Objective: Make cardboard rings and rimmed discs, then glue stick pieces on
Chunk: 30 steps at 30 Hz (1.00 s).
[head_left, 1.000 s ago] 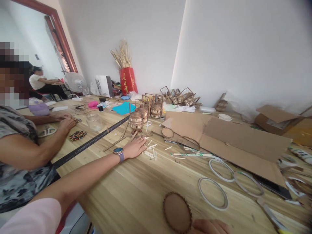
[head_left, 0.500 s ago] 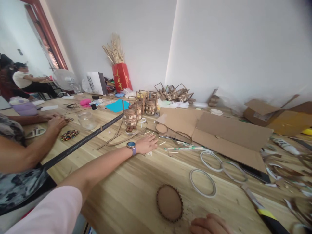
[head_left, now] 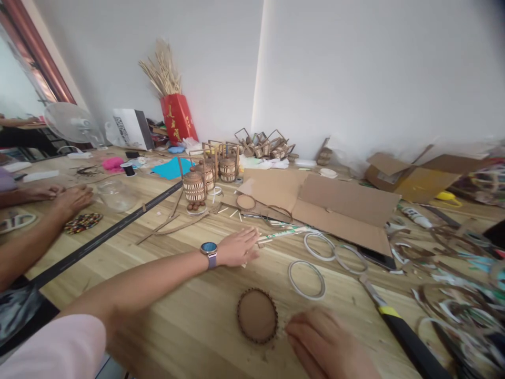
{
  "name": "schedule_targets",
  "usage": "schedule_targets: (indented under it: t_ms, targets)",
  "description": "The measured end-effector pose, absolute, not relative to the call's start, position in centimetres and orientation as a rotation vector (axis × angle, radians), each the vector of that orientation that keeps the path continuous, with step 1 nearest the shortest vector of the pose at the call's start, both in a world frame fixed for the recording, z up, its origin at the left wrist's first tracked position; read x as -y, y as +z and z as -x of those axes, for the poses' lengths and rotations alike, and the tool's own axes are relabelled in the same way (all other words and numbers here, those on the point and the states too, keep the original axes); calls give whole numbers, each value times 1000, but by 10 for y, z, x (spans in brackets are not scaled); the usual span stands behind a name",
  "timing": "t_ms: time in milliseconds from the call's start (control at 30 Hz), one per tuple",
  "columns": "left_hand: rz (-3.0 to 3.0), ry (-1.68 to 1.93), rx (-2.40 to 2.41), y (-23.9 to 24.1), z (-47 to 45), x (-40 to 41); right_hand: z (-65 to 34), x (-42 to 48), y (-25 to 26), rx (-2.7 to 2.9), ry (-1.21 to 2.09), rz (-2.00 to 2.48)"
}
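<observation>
My left hand (head_left: 239,247), with a watch (head_left: 209,248) on its wrist, lies stretched out low over the table, palm down. Thin pale sticks (head_left: 265,242) are beside its fingertips; what is under the palm is hidden. My right hand (head_left: 329,342) is at the lower edge, slightly blurred, its fingers bent and pressed together. Anything inside them is out of sight. Just left of it lies a round cardboard disc (head_left: 258,316) with a dark notched rim. A pale ring (head_left: 306,280) lies beyond the right hand.
Small lidded woven baskets (head_left: 194,187) stand behind my left hand. An opened cardboard piece (head_left: 343,208) spans the back. A black-handled knife (head_left: 406,331) lies at right, near tangled strips (head_left: 453,300). At left, a co-worker's hands (head_left: 73,201) rest near a glass jar (head_left: 117,195).
The view has swung right. My left hand has moved right along the table, over the small sticks. My right hand has come further into view beside the disc.
</observation>
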State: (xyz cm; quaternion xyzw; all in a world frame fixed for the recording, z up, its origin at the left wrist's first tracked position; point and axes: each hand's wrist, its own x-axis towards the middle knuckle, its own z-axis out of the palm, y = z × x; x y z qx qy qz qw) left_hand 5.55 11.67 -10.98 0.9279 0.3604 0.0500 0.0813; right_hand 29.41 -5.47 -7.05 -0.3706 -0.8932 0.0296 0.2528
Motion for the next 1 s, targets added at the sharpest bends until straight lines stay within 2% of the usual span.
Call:
schedule_targets:
  t_ms: [133, 400, 700, 1000]
  targets:
    - [-2770, 173, -1061, -112, -55, -94, -280, 2, -55, 2573, 150, 1431]
    - [-2670, 261, -1321, -104, -24, -153, -256, -88, -65, 2689, 83, 1624]
    - [-2645, 358, -1197, -107, -15, -161, -257, -80, -52, 2625, 30, 1817]
    - [-2592, 478, -1060, -83, -7, -108, -228, -60, -63, 2575, 289, 1692]
